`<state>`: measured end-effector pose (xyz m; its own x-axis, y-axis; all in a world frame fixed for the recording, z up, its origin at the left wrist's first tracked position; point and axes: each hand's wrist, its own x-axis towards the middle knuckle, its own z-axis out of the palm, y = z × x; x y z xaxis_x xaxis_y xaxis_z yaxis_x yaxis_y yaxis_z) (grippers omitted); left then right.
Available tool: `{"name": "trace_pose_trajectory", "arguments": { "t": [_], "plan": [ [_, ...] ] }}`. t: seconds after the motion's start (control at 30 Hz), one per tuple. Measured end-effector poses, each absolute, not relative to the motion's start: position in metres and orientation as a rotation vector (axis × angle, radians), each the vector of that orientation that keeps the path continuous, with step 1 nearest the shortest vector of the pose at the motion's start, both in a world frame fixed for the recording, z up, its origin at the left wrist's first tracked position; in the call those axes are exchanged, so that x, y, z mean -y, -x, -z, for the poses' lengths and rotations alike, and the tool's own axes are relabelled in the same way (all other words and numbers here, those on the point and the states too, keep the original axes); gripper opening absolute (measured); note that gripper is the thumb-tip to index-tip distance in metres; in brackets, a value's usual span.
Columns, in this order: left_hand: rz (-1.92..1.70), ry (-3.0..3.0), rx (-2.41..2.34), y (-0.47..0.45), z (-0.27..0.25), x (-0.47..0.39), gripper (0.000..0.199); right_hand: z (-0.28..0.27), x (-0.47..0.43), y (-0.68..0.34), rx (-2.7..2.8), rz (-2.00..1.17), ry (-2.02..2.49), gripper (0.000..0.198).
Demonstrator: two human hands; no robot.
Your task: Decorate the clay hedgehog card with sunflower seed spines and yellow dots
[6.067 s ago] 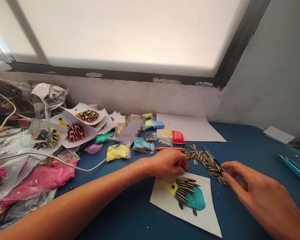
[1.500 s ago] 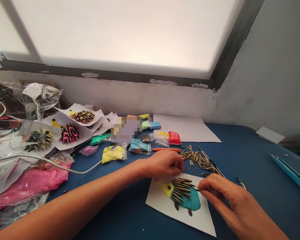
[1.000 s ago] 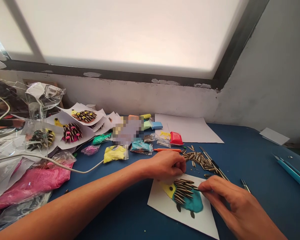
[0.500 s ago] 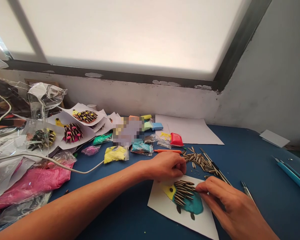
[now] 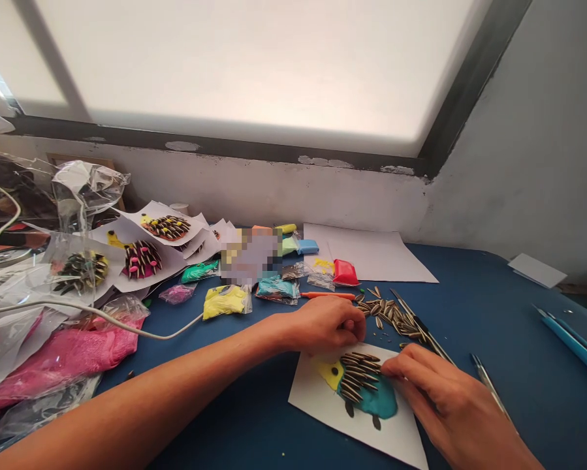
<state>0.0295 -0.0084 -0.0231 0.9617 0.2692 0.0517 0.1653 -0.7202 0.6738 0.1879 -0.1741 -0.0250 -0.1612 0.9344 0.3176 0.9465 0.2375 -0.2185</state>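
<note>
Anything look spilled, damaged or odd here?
Two things: striped seeds lie loose on the blue tabletop, uncontained, with crumbs nearby; and pale blotches break up the dark window frame, possibly worn paint.

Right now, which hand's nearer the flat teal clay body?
Right hand, at the upper right edge of the teal body; left hand is farther, beyond its upper left side.

The bare left forearm (image 5: 175, 386) is slanting in from the lower left, and the left hand (image 5: 326, 321) is lying low, back up, fingers curling inward. From the lower right, the right hand (image 5: 443, 395) is pointing leftward, its forefinger and thumb pinching at the tips. The two hands are sitting near each other, apart.
</note>
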Motion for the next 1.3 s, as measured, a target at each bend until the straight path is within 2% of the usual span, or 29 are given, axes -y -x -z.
{"name": "trace_pose_trajectory", "arguments": {
  "t": [0.47, 0.53, 0.7, 0.9, 1.3],
  "plan": [
    [-0.175, -2.397, -0.341, -0.029, 0.019, 0.012, 0.009, 0.023, 0.174, -0.184, 2.179, 0.116, 1.804, 0.023],
    [-0.182, -2.389, -0.341, -0.029, 0.019, 0.012, 0.01, 0.014, 0.176, -0.188, 2.109, 0.184, 1.856, 0.024],
    [-0.155, -2.356, -0.382, -0.029, 0.021, 0.01, 0.007, 0.001, 0.178, -0.218, 1.706, 0.574, 2.08, 0.046],
    [-0.136, -2.358, -0.357, -0.028, 0.018, 0.011, 0.007, 0.014, 0.173, -0.223, 1.887, 0.264, 2.08, 0.042],
    [-0.133, -2.359, -0.379, -0.028, 0.018, 0.012, 0.007, 0.038, 0.161, -0.223, 2.017, 0.414, 2.062, 0.034]
  ]
}}
